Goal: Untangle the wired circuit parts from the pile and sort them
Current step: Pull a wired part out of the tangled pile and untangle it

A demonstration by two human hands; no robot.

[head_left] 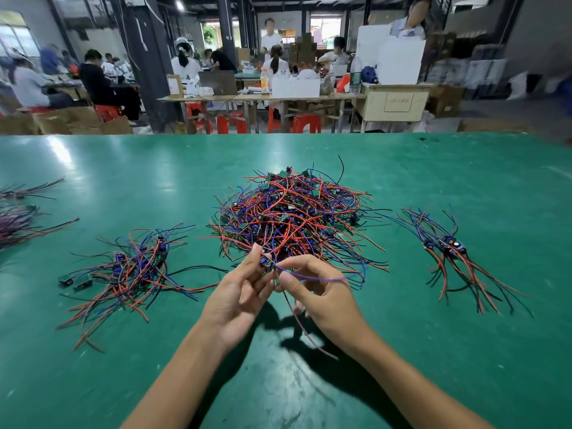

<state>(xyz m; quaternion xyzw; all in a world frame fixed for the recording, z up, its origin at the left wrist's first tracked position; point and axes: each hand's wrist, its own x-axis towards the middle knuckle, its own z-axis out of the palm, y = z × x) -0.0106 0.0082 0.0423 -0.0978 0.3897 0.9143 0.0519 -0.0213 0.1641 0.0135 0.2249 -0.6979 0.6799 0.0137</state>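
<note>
Green matting covers the work table [433, 366], on which all items lie.

Left hand [238, 292]: fingers curled, thumb and fingertips pinching a small circuit part [266, 263] at the near edge of the main pile.

Right hand [318, 292]: fingers curled, pinching a blue-violet wire [312, 277] that runs from that part across the knuckles; a dark red lead [305, 329] hangs down between the two hands toward the table.

Main pile [291, 218]: table centre, just beyond the hands; a dense tangle of red, blue and black wires with small green boards showing through.

Sorted group, left [130, 270]: looser spread of wired parts, leads fanned toward the near side, well apart from the pile.

Sorted group, right [448, 252]: smaller bundle, boards together, leads splayed both ways.

Further bundles [18, 218]: at the left edge, blurred.

Room: workshop hall with dark pillars; seated workers [99, 78] at wooden benches [263, 99], red stools [232, 122], cardboard boxes [77, 122], white cartons [399, 60].
</note>
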